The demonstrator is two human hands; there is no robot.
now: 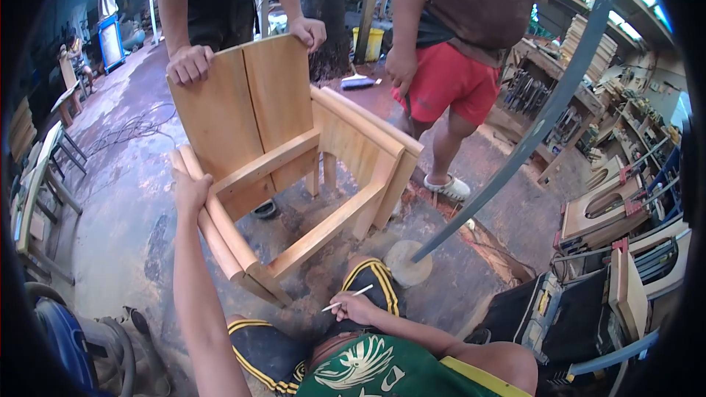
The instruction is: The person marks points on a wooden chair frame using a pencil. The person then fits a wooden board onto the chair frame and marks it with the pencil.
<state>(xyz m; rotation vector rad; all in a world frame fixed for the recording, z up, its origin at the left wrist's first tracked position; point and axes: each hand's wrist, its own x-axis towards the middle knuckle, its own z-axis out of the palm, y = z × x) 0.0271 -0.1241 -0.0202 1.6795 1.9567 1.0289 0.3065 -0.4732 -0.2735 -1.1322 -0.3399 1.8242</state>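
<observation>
A wooden chair frame (294, 254) stands upright in front of me, with a tall two-board back (254, 99) and an open seat. My left hand (193, 190) wraps around the chair's left armrest (215, 224). Near my lap, my right hand (357, 307) is closed on a thin white stick like a pencil (331, 306), apart from the chair. Across from me, another person's two hands, one of them a left-side hand (190, 65) and the other a right-side hand (307, 33), rest on the top edge of the back.
A second person in red shorts (448, 81) stands right of the chair. A grey pole (515, 151) rises from a round base (408, 263). Clamped wooden panels (607, 202) and black cases (581, 309) line the right. A blue machine with a hose (66, 334) sits lower left.
</observation>
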